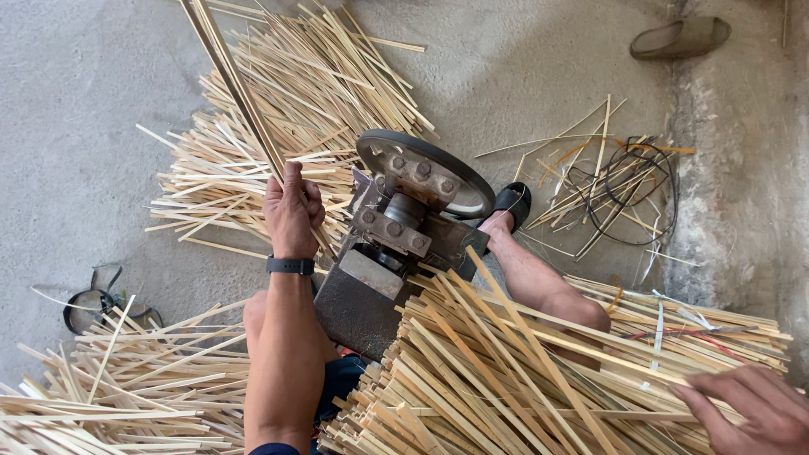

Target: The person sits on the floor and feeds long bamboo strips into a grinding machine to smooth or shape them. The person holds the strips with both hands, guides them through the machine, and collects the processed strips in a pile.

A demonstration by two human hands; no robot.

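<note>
My left hand (291, 211), with a black band on the wrist, is closed around a long bamboo strip (229, 80) that runs up and left from the fist. It sits just left of a dark metal machine (389, 253) with a round wheel (424, 168) on top. My right hand (754, 409) lies at the lower right on a thick bundle of bamboo strips (506, 371) stacked across my lap. Whether its fingers grip any strip is hard to tell.
A heap of cut strips (286, 126) lies on the concrete floor behind the machine, another heap (126, 388) at lower left. My sandalled foot (510, 206) rests right of the machine. Thin shavings and black wire (619, 185) lie further right, a loose sandal (681, 38) at the top.
</note>
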